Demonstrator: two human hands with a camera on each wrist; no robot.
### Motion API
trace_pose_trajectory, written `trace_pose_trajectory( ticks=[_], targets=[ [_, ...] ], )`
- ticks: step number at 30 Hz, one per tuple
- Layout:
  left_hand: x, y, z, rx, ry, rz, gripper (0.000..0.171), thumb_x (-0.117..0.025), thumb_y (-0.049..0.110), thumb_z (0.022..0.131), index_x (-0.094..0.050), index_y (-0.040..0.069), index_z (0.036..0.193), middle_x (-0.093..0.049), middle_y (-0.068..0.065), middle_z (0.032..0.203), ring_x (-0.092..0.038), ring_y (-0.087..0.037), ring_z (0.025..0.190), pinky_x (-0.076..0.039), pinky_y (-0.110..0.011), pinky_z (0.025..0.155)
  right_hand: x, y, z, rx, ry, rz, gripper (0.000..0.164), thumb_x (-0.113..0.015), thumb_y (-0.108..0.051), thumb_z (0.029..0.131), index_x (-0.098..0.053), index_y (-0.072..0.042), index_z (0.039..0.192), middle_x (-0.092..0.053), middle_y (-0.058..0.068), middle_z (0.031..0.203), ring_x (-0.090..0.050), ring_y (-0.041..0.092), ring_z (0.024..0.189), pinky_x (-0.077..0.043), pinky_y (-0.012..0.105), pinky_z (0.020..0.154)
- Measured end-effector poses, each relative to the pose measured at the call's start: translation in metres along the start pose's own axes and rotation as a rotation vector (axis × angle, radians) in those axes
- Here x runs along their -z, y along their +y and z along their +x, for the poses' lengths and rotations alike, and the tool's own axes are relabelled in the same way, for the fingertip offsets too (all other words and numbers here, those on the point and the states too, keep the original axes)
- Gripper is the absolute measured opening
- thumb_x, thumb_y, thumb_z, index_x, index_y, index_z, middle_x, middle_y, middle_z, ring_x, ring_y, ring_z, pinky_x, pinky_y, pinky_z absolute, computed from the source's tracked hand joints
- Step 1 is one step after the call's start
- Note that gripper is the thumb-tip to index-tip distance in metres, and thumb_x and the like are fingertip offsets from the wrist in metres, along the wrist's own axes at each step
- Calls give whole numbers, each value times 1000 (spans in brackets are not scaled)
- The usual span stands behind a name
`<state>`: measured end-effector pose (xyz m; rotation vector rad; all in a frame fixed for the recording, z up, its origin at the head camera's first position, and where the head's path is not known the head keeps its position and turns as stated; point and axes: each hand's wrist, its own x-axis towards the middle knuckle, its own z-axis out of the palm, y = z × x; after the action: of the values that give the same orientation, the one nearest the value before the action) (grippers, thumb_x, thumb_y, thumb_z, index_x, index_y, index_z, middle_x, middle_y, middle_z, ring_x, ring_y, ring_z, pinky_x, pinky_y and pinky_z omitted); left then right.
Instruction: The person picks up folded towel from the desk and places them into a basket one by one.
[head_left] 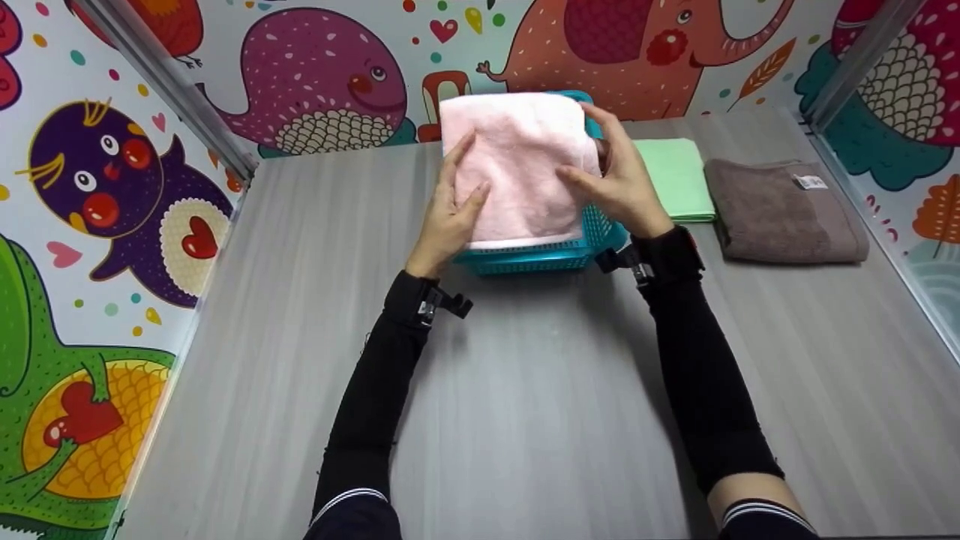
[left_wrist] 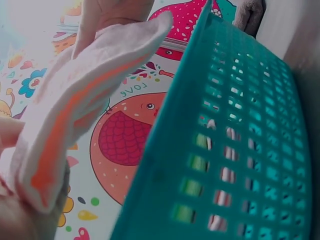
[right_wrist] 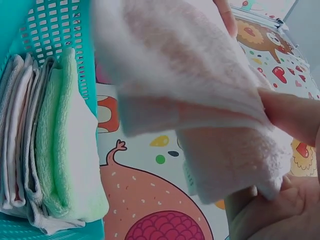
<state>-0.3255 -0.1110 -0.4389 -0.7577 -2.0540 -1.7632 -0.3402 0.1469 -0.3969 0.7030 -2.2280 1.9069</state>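
Note:
Both hands hold a folded pink towel (head_left: 521, 169) up over a teal plastic basket (head_left: 525, 262). My left hand (head_left: 450, 221) grips its left side, with thumb and a finger lying on the near face. At the right edge, my right hand (head_left: 626, 180) pinches the cloth between thumb and fingers. The right wrist view shows the towel's folded layers hanging between the hands, above and beside the basket. Inside the basket stand several folded towels, among them a green towel (right_wrist: 57, 145) and a pale towel (right_wrist: 17, 145).
On the table right of the basket lie a folded light green towel (head_left: 675, 180) and a folded brown towel (head_left: 784, 217) with a white tag. A wall panel (head_left: 322, 82) with cartoon animals stands close behind the basket. More printed panels border the table's left and right sides.

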Motion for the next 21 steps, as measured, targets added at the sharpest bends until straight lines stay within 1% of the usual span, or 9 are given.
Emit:
trace_pose_trajectory(
  ticks=[3, 5, 6, 10, 12, 15, 17, 19, 21],
  targets=[
    [3, 1, 0, 11, -22, 29, 68, -59, 5, 101, -29, 2, 162, -29, -13, 169, -23, -15, 157, -15, -32, 129, 2, 2, 0, -3, -6, -67, 87, -78, -13, 92, -29, -20, 163, -53, 13, 149, -64, 23, 115, -62, 32, 84],
    [5, 1, 1, 31, -47, 64, 68, -60, 7, 101, -30, 3, 162, -31, -12, 169, -25, -16, 156, -17, -34, 128, 4, 2, 0, -14, -23, -157, 84, -77, -15, 93, -31, -22, 163, -47, 10, 156, -61, 25, 122, -61, 41, 92],
    [7, 1, 1, 48, -63, 80, 68, -61, 9, 101, -31, 5, 162, -32, -11, 168, -27, -16, 155, -19, -35, 128, 5, 2, 0, -25, -39, -219, 80, -77, -16, 94, -35, -24, 162, -45, 7, 159, -58, 25, 124, -60, 41, 94],
    [13, -1, 4, 128, -144, 178, 69, -65, 18, 101, -35, 10, 162, -39, -13, 163, -37, -21, 147, -28, -43, 122, 11, 4, 5, -119, -166, -439, 60, -71, -17, 99, -51, -26, 154, -50, 5, 157, -51, 26, 122, -54, 42, 98],
    [16, -2, 7, 165, -191, 248, 69, -67, 18, 100, -37, 10, 162, -40, -16, 161, -40, -25, 144, -31, -46, 121, 11, 5, 12, -165, -253, -543, 55, -69, -16, 100, -55, -26, 152, -55, 6, 152, -52, 26, 116, -52, 38, 91],
    [21, -4, 12, 251, -289, 367, 69, -69, 17, 99, -38, 6, 160, -40, -18, 162, -39, -30, 147, -30, -46, 124, 10, 9, 23, -242, -385, -645, 56, -68, -12, 100, -54, -23, 153, -60, 12, 143, -54, 30, 104, -54, 39, 85],
    [22, -5, 15, 326, -374, 447, 69, -69, 18, 99, -38, 4, 160, -40, -18, 163, -37, -31, 150, -29, -45, 125, 9, 12, 29, -277, -471, -696, 55, -70, -10, 99, -55, -19, 152, -60, 14, 141, -54, 31, 103, -57, 39, 85],
    [22, -8, 17, 391, -468, 517, 69, -69, 18, 100, -38, 3, 159, -40, -18, 163, -37, -31, 151, -29, -43, 125, 7, 15, 33, -308, -558, -731, 55, -71, -8, 97, -57, -16, 150, -58, 16, 144, -54, 33, 110, -59, 43, 89],
    [21, -11, 19, 431, -550, 583, 69, -69, 19, 100, -38, 2, 159, -41, -18, 163, -38, -30, 151, -30, -42, 125, 4, 16, 37, -327, -627, -762, 54, -73, -7, 95, -59, -12, 147, -55, 17, 149, -52, 35, 120, -57, 49, 97]
  ],
)
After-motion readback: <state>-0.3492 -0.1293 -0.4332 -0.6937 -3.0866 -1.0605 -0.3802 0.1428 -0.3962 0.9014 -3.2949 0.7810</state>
